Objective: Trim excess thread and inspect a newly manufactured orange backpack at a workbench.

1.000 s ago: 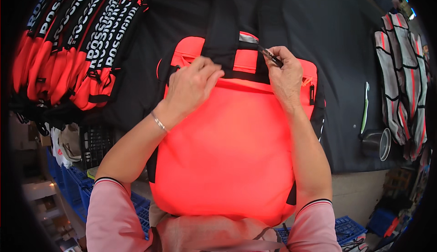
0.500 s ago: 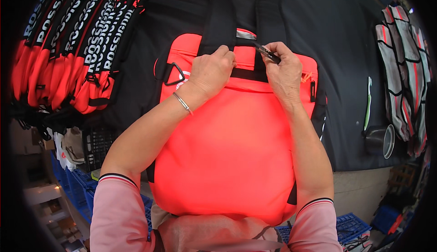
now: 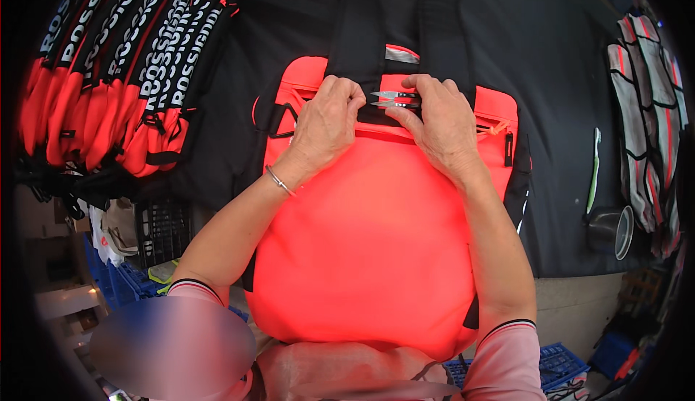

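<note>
The coral backpack (image 3: 362,234) lies with its broad panel up, its near end reaching the person's front and its far end on the black cloth (image 3: 557,126). Its left strap (image 3: 360,21) and right strap (image 3: 443,24) stretch away to the far side, which seems to leave the near panel unobstructed.

Both hands meet over the far end of the pack, between and on the straps. The right hand (image 3: 443,122) holds small snips (image 3: 395,100) between thumb and fingers, the blades slightly parted and pointing left; held this way, the points stand clear of the fingertips and face the other hand. The left hand (image 3: 324,119) is curled near the left strap, thumb and fingertips drawn together just beside the points, probably to pinch finely; whether anything thin is between them cannot be told.

At the far left, red-and-black bags (image 3: 108,90) are piled in line, likely to save room. On the right, a toothbrush (image 3: 595,169) lies just beyond a metal cup (image 3: 607,231), apparently within reach, with grey strips (image 3: 644,126) stacked farther right.
</note>
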`<state>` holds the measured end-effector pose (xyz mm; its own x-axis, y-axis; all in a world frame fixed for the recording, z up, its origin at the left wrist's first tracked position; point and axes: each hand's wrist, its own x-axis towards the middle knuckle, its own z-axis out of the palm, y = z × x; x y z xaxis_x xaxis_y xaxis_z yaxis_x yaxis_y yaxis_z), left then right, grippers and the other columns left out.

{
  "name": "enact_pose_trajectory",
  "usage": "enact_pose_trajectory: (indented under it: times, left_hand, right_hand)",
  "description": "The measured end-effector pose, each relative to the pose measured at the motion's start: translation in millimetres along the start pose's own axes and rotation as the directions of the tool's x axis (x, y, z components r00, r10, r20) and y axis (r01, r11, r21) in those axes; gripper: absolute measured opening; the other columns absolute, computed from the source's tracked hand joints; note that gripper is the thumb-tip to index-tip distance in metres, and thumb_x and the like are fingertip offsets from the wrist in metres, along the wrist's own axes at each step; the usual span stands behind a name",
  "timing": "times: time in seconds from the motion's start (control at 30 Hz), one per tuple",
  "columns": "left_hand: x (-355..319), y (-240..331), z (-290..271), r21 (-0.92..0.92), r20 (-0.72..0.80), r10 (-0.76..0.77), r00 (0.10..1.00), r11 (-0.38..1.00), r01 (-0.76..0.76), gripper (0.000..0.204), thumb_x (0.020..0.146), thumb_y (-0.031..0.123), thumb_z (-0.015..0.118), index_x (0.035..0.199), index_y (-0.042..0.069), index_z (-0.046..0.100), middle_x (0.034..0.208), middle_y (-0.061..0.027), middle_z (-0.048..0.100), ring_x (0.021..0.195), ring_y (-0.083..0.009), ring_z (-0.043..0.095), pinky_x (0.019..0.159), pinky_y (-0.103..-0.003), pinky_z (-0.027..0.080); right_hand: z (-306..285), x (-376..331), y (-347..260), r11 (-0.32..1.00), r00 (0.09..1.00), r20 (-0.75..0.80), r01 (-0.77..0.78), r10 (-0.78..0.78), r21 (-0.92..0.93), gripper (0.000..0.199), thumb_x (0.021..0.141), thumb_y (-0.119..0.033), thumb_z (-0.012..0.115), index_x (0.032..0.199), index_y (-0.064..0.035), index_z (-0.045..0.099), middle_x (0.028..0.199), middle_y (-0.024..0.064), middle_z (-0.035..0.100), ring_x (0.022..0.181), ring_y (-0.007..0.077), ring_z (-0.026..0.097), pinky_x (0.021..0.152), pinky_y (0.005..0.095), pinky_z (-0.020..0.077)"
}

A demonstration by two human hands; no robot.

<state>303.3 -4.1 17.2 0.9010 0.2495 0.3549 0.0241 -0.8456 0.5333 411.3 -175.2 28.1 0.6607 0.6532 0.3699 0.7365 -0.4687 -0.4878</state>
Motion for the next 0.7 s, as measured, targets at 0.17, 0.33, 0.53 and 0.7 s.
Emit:
enact_pose_trajectory:
  times: [0.17, 0.33, 0.53, 0.7]
  left_hand:
    - [1, 1, 1, 0.006, -0.01, -0.001, 1.0, 1.0, 0.001, 0.003, 0.095, 0.002, 0.056, 0.095, 0.001, 0.054, 0.088, -0.0116, 0.053, 0.065, -0.0234, 0.061, 0.061, -0.035, 0.048]
    - [1, 1, 2, -0.009, -0.014, -0.001, 1.0, 1.0, 0.001, 0.004, 0.094, 0.002, 0.057, 0.096, 0.001, 0.054, 0.088, -0.0117, 0.053, 0.069, -0.0245, 0.06, 0.063, -0.036, 0.049]
    - [0, 2, 2, -0.018, -0.016, -0.009, 1.0, 1.0, 0.009, 0.004, 0.094, 0.003, 0.057, 0.096, 0.001, 0.054, 0.088, -0.0114, 0.053, 0.069, -0.025, 0.06, 0.063, -0.036, 0.049]
    - [-1, 5, -1, 0.004, -0.026, -0.008, 1.0, 1.0, 0.008, 0.004, 0.093, 0.002, 0.059, 0.093, 0.001, 0.055, 0.086, -0.011, 0.054, 0.069, -0.0248, 0.059, 0.062, -0.036, 0.049]
  right_hand:
    - [10, -2, 4, 0.98, 0.987, -0.013, 0.157, -0.16, -0.119, 0.032, 0.079, -0.033, 0.078, 0.093, -0.0094, 0.062, 0.08, 0.0029, 0.059, 0.079, 0.0224, 0.054, 0.071, 0.0372, 0.0449]
    - [12, -1, 3, 0.968, 0.979, -0.017, 0.199, -0.203, -0.153, 0.028, 0.079, -0.032, 0.078, 0.087, -0.0102, 0.062, 0.076, 0.0021, 0.056, 0.077, 0.0215, 0.052, 0.068, 0.0365, 0.0418]
    - [15, -1, 3, 0.966, 0.979, -0.016, 0.197, -0.202, -0.169, 0.027, 0.079, -0.031, 0.078, 0.085, -0.0097, 0.062, 0.074, 0.0025, 0.056, 0.076, 0.0215, 0.053, 0.068, 0.0364, 0.0419]
    - [13, 0, 4, 0.975, 0.984, 0.001, 0.176, -0.177, -0.136, 0.027, 0.079, -0.031, 0.078, 0.085, -0.0093, 0.063, 0.075, 0.0031, 0.058, 0.077, 0.0223, 0.054, 0.069, 0.0362, 0.043]
